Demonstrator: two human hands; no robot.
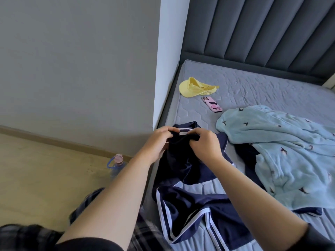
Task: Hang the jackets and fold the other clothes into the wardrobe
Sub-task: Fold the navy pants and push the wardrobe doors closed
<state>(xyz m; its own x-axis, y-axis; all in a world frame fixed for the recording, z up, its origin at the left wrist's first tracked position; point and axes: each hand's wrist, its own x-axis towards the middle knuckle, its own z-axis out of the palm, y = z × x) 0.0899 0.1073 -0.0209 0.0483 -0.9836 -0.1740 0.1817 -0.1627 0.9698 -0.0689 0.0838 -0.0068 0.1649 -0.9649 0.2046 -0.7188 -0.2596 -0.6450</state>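
On the tan wooden floor at the left stands a clear plastic water bottle with a pink cap and blue carry loop, close to the bed's edge. To its right, the left hand curls its fingers around the white-striped collar edge of a dark navy jacket with white piping, which trails down over the near corner of the grey quilted mattress. The right hand pinches the same collar just beside the left, fingers bent tight. Farther back lie a pale yellow fabric cap and a pink-cased phone. At the right, a crumpled light-blue garment with small dark bird prints overlaps the jacket.
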